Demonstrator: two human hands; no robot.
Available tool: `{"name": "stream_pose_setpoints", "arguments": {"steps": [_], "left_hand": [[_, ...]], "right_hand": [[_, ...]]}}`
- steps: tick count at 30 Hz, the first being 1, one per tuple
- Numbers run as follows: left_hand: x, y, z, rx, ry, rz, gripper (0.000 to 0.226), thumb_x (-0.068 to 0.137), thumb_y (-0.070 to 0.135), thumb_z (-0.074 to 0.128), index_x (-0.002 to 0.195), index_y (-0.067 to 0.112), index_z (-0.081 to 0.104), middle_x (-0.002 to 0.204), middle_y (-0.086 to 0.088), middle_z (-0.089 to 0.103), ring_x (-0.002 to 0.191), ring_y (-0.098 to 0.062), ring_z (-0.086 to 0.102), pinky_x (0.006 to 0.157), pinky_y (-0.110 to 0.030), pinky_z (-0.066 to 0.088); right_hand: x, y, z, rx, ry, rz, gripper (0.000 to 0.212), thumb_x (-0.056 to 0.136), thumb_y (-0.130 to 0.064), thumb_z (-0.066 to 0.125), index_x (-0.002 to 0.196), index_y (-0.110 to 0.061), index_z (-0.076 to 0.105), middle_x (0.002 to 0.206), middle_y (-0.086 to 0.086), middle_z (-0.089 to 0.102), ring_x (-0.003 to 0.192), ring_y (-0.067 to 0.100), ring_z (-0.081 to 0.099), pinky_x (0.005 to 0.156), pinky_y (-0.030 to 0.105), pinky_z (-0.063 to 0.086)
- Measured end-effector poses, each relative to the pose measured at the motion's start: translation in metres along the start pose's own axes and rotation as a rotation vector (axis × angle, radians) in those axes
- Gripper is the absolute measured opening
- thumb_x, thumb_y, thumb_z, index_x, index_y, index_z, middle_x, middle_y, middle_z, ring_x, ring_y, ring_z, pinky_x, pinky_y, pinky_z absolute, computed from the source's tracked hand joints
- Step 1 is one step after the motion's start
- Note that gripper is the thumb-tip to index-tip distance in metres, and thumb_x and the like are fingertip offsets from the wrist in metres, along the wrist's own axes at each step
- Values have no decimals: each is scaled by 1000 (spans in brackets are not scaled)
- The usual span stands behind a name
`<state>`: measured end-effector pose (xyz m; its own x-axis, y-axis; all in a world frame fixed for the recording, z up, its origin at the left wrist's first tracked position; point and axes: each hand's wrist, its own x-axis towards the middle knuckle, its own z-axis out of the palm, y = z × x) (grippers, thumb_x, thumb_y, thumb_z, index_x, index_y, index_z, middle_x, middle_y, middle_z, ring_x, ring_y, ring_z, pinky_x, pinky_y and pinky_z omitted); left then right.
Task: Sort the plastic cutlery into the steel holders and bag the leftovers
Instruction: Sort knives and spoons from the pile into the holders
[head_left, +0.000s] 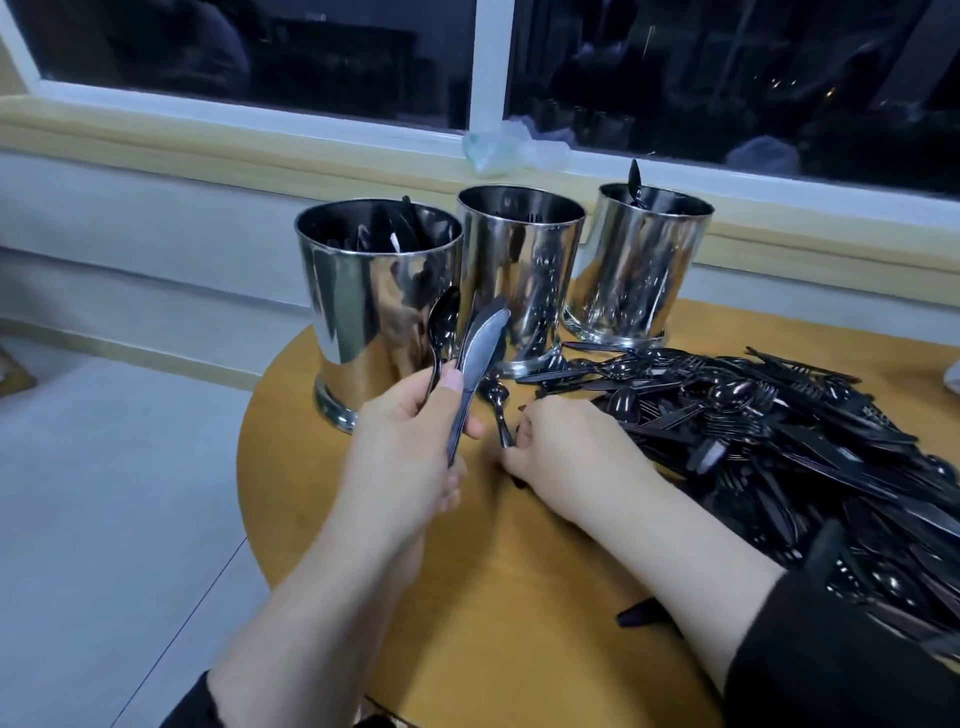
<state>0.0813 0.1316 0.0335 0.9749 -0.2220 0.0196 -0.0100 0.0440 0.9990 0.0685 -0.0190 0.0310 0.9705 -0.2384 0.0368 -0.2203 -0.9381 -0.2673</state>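
- Left hand (402, 441) is raised above the near edge of the table, thumb and fingers curled round the handles of a black plastic knife (478, 353) and a black plastic spoon (442, 325); both point up and away, blade and bowl in front of the steel holders.
- Right hand (566, 449) lies knuckles-up on the table, fingers curled under, pinching the handle end of another spoon (497, 402) that rests on the tabletop between the two hands.
- Just right of that hand, a large heap of black cutlery (769, 436) — knives, forks and spoons mixed — covers the right side of the round wooden table (498, 587) and runs to the frame's edge.
- Three shiny steel holders stand in a row at the table's far side: the left holder (374, 306) with dark pieces inside, the middle holder (519, 270) whose contents are hard to make out, and the right holder (644, 260) with one piece poking above its rim.
- Behind them, crumpled clear plastic (511, 145) sits on the window sill (234, 135), below dark window panes.
- Black sleeve (841, 660) covers the right forearm.
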Motion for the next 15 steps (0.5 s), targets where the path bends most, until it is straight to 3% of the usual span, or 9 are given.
{"name": "stream_pose_setpoints", "arguments": {"steps": [2,5,10,15], "left_hand": [[0,-2,0,1,1,-5,44,108,37,48,84,2,60,64,-3,53,42,-17,36,41,-22,29],[1,-4,2,-25,-3,-22,46,108,37,48,82,0,58,57,-2,46,41,-16,34,40,-21,28],[0,-6,6,-111,-21,-63,41,108,36,50,86,3,60,72,-6,54,44,-14,33,42,-22,24],[-3,-9,14,-211,-44,-102,37,109,35,47,103,3,64,78,-3,56,46,-12,30,42,-23,22]], "right_hand": [[2,2,0,16,-17,26,24,84,-35,68,75,-13,62,74,1,63,72,24,62,62,33,51],[2,5,-3,32,-33,40,30,82,-30,67,63,-13,51,60,-1,53,57,19,51,49,30,37],[-2,10,-5,-42,26,8,24,83,-28,65,69,-11,58,66,3,57,61,23,53,49,30,36],[-10,26,-22,141,46,97,28,84,-26,64,67,-5,57,62,5,59,58,22,52,48,29,37]]}}
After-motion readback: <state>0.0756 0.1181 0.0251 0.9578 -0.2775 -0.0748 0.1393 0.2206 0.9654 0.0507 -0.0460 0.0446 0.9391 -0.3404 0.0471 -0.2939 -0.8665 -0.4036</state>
